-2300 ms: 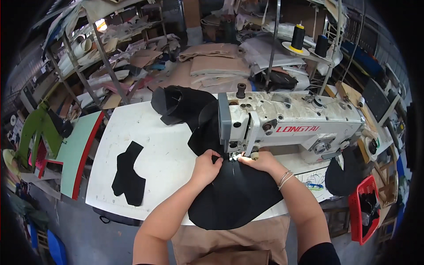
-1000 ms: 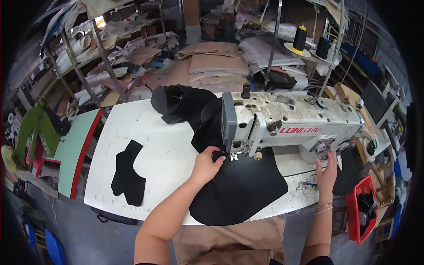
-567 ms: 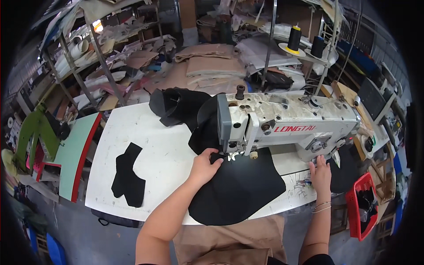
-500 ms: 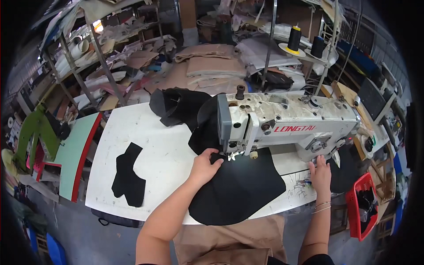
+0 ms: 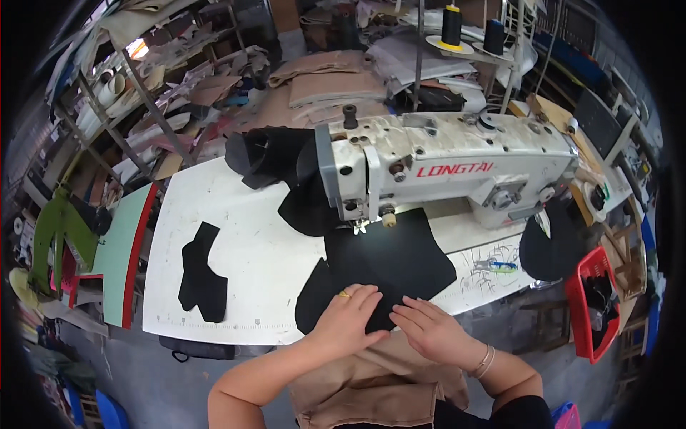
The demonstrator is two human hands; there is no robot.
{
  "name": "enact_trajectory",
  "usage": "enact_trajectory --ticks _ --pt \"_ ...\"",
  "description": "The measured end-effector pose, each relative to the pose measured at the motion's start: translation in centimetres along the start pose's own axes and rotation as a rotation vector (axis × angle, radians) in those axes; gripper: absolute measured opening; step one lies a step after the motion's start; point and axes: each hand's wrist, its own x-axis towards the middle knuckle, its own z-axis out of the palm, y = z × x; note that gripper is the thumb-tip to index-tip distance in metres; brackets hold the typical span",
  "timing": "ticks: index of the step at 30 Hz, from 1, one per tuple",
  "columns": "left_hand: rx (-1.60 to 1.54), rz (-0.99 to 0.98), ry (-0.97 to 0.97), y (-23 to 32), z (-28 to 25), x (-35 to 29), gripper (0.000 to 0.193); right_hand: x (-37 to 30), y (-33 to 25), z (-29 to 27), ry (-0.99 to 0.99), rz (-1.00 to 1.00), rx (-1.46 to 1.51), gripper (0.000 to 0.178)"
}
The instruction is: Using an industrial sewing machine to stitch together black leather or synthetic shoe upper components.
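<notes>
Right hand now lies flat, fingers spread, on the near edge of the black panel; half a second ago it was out at the table's right end, by the machine's wheel side. Left hand has drawn back too: it was up by the presser foot and now rests open-palmed on the same near edge, a ring on one finger, gripping nothing. Both hands press side by side, nearly touching.

Largest to smallest:

- Table, white, carries everything.
- Sewing machine, white and worn, stands across the far side.
- Black panel lies in front of the needle, its far edge near the foot, its near edge overhanging toward the person's lap (whether the foot holds it cannot be told at this size).
- A heap of black cloth sits behind the machine head.
- A small black cut piece lies well apart, to the left.

Judgement: with both hands off the machine and flattening the panel, stitching seems paused and the piece is being smoothed or repositioned.
</notes>
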Motion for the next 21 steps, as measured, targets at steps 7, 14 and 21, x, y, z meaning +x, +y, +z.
enact_trajectory --ticks 7,14,21 --pt "-0.110 -0.032 -0.087 0.0 -0.6 0.1 0.041 1.1 0.8 -0.1 0.006 -0.089 -0.088 0.030" --pt "-0.019 -0.009 -0.143 -0.7 -0.7 0.1 0.046 2.1 1.3 -0.3 -0.149 -0.139 -0.119 0.023" --pt "0.206 -0.125 0.088 -2.1 -1.7 2.6 0.037 3.4 -2.2 1.1 0.039 -0.116 -0.479 0.028"
